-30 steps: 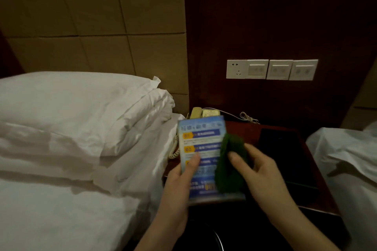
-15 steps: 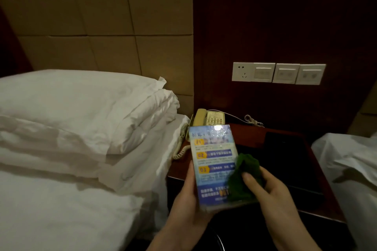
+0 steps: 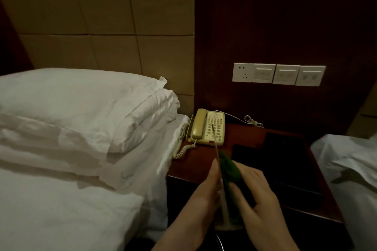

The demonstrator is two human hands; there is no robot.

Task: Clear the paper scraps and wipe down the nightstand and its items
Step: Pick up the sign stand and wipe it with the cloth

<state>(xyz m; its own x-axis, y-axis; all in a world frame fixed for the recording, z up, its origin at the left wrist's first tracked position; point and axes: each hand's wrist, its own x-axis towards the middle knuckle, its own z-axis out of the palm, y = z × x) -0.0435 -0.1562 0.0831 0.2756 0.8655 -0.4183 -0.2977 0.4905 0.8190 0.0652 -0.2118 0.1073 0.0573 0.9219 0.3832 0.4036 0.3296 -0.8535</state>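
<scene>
- Sign card: one, on a clear stand. Half a second before, its blue printed face was toward the camera; it was now turned edge-on, only a thin line and the foot showing, and the phone behind it stood uncovered.
- Left hand: one, flat against the card's left side, thumb up along the edge, holding the card.
- Right hand: one, fingers curled over the cloth, pressing it to the card's right side.
- Cloth: one, dark green, bunched between right hand and card.
- Table: one, dark red wood, between two beds; hands and card were over its front edge.
- Phone: one, cream, at the table's back left corner, coiled cord hanging off the left side.
- Dark tray: one flat dark shape on the table's right half; detail too dim to tell.
- Wall plates: four in a row, one socket and three switches.
- Pillows: white, stacked on the left bed; count unclear.
- Right bed: white bedding, partly in view.
</scene>
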